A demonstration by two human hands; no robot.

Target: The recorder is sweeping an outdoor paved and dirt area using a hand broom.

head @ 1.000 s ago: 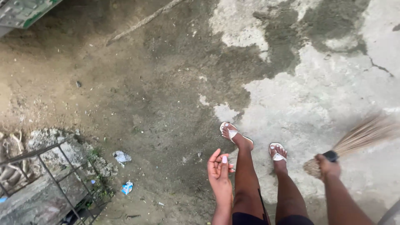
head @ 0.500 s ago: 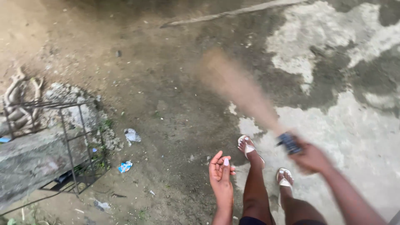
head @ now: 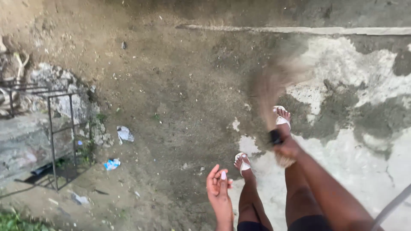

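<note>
The broom (head: 278, 83), a bundle of thin pale straws bound at a dark band, is clamped in your right hand (head: 286, 147), which is closed tight around the bound end just above your right knee; the straws fan forward and up over the ground in a brown blur, reaching past your right foot (head: 281, 116) in its white sandal toward the pale strip of concrete edging (head: 325, 30) at the top of the view. Your left hand (head: 218, 184) hangs empty beside your left leg, palm turned up and fingers loosely curled, holding nothing. Your left foot (head: 242, 161), also in a white sandal, stands just beside that hand on the border between dark damp dirt and the patchy light concrete floor (head: 364, 149). To your left, well apart from the broom, two scraps of litter lie on the dirt: a whitish crumpled wrapper (head: 124, 134) and a blue and white one (head: 112, 164) nearer you. Beyond them a dark metal frame (head: 51, 128) stands against broken stone rubble (head: 64, 85), with a tuft of grass (head: 17, 220) at the lower left corner.
</note>
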